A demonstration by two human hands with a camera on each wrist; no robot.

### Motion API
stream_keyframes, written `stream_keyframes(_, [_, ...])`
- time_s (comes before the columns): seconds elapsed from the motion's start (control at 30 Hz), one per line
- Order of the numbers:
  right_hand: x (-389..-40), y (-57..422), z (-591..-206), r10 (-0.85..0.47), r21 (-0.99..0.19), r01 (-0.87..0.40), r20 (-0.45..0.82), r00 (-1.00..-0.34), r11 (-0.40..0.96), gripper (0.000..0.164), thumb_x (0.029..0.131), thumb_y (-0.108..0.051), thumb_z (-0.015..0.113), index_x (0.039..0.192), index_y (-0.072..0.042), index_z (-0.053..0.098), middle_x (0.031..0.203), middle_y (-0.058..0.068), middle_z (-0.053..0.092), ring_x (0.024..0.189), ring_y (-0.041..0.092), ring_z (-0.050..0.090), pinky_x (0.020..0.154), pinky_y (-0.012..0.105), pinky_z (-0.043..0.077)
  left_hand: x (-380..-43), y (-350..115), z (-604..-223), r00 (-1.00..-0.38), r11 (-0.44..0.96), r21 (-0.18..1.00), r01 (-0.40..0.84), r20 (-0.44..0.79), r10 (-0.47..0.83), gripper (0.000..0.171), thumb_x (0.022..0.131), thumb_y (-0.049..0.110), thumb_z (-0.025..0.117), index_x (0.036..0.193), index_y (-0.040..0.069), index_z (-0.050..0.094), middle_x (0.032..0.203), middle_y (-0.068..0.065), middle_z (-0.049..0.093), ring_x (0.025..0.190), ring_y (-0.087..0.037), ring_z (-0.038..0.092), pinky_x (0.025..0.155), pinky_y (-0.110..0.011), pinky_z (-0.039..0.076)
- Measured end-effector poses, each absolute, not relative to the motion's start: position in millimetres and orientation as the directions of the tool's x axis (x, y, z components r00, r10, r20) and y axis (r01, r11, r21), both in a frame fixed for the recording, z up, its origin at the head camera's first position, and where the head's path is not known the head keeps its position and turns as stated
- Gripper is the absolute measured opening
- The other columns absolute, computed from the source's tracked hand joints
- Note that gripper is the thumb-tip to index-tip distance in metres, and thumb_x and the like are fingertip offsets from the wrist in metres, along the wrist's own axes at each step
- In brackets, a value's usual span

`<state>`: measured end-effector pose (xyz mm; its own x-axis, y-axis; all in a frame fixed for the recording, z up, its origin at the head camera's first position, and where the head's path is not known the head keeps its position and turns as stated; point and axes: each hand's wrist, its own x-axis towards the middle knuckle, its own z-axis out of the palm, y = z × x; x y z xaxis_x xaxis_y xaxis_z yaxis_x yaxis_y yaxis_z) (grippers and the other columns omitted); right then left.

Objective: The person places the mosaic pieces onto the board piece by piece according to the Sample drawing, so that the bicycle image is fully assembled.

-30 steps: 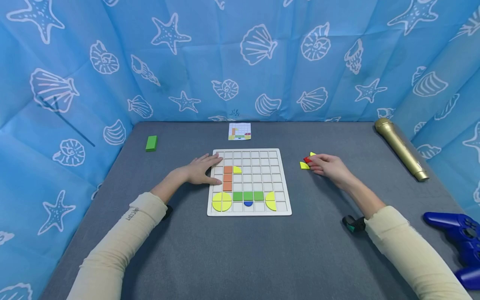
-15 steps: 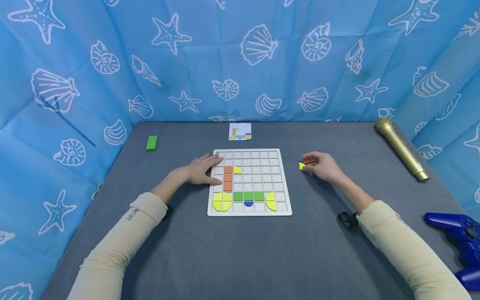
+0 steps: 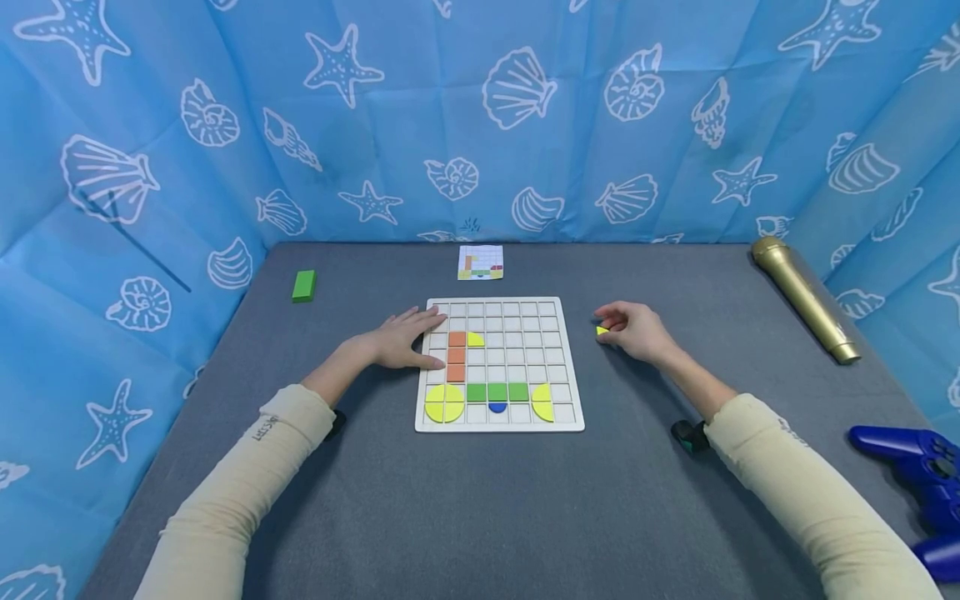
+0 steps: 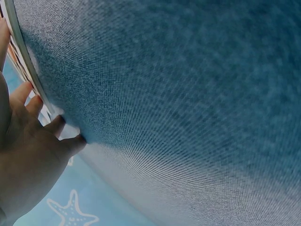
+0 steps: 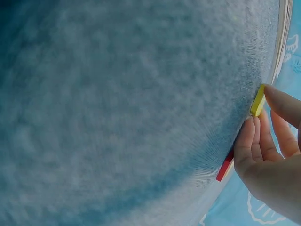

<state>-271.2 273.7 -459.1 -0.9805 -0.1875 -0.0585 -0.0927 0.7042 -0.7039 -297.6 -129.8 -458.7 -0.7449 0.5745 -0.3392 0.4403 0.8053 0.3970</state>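
My left hand (image 3: 401,340) lies with spread fingers on the left edge of the white grid board (image 3: 522,425), touching its frame. In the left wrist view its fingertips (image 4: 57,119) reach along that edge. To the right of the board, my right hand (image 3: 637,331) pinches a small yellow piece (image 5: 258,100) between thumb and fingers, close over the table. A red piece (image 5: 225,165) shows beside the curled fingers in the right wrist view; the hand hides it in the head view. On the board sit orange squares (image 3: 455,356), green squares (image 3: 497,392), yellow quarter-circles (image 3: 444,403) and a blue half-circle (image 3: 497,407).
Behind the board lies a small printed pattern card (image 3: 481,262). A green block (image 3: 303,286) is at the far left. A gold microphone (image 3: 804,298) and a blue game controller (image 3: 918,475) are at the right. A blue shell-print curtain (image 3: 480,125) encloses the table.
My right hand has shifted left, nearer the board, and the yellow piece has moved a little left with its fingers. The left hand has stayed on the board's edge.
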Motion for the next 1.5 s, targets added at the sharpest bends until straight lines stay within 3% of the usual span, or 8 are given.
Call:
stream_keyframes(0.2, [-271, 276, -458, -0.189, -0.703, -0.077, -0.083, -0.978, 0.707, 0.036, 0.089, -0.003, 0.067, 0.123, 0.004, 0.058, 0.097, 0.016, 0.058, 0.085, 0.027, 0.053, 0.069, 0.037, 0.044, -299, -129, -461, -0.751, 0.818, 0.390, 0.422, -0.356, 0.557, 0.091, 0.087, 0.059, 0.059, 0.155, 0.019, 0.013, 0.159, -0.005, 0.004, 0.144, -0.031, -0.004, 0.111, -0.056, 0.000])
stream_keyframes(0.37, [-270, 279, -457, -0.158, -0.686, -0.037, -0.114, -0.981, 0.727, 0.037, 0.088, -0.011, 0.070, 0.121, 0.004, 0.060, 0.088, 0.012, 0.058, 0.076, 0.024, 0.050, 0.062, 0.032, 0.041, -295, -125, -451, -0.750, 0.824, 0.381, 0.419, -0.367, 0.551, 0.091, 0.087, 0.055, 0.061, 0.155, 0.016, 0.014, 0.159, -0.008, 0.005, 0.143, -0.033, -0.003, 0.111, -0.057, 0.001])
stream_keyframes(0.5, [-268, 283, -454, -0.140, -0.692, -0.006, -0.138, -0.981, 0.722, 0.038, 0.088, -0.017, 0.071, 0.117, 0.004, 0.061, 0.084, 0.010, 0.062, 0.072, 0.020, 0.054, 0.060, 0.029, 0.046, -293, -124, -448, -0.747, 0.820, 0.388, 0.421, -0.365, 0.556, 0.091, 0.088, 0.053, 0.062, 0.155, 0.014, 0.014, 0.159, -0.010, 0.005, 0.143, -0.034, -0.003, 0.110, -0.058, 0.002])
stream_keyframes(0.77, [-263, 287, -452, -0.133, -0.774, 0.121, -0.256, -0.957, 0.622, 0.042, 0.090, -0.024, 0.069, 0.119, 0.005, 0.062, 0.098, 0.014, 0.070, 0.079, 0.017, 0.063, 0.067, 0.027, 0.054, -297, -126, -458, -0.753, 0.827, 0.375, 0.418, -0.367, 0.546, 0.091, 0.088, 0.057, 0.059, 0.155, 0.019, 0.012, 0.159, -0.006, 0.004, 0.144, -0.031, -0.004, 0.111, -0.056, 0.001])
stream_keyframes(1.0, [-257, 287, -451, -0.157, -0.842, 0.239, -0.351, -0.923, 0.483, 0.045, 0.090, -0.022, 0.069, 0.123, 0.008, 0.058, 0.102, 0.012, 0.068, 0.080, 0.014, 0.064, 0.074, 0.027, 0.055, -294, -127, -452, -0.743, 0.812, 0.395, 0.429, -0.357, 0.566, 0.091, 0.088, 0.055, 0.060, 0.155, 0.014, 0.014, 0.159, -0.010, 0.005, 0.143, -0.035, -0.003, 0.110, -0.059, 0.002])
stream_keyframes(1.5, [-233, 272, -450, -0.265, -0.891, 0.277, -0.381, -0.886, 0.359, 0.044, 0.090, -0.015, 0.068, 0.124, 0.010, 0.054, 0.099, 0.012, 0.069, 0.082, 0.017, 0.066, 0.077, 0.030, 0.055, -292, -125, -448, -0.750, 0.820, 0.386, 0.422, -0.360, 0.555, 0.091, 0.088, 0.053, 0.062, 0.155, 0.014, 0.015, 0.159, -0.010, 0.005, 0.143, -0.035, -0.001, 0.110, -0.058, 0.002])
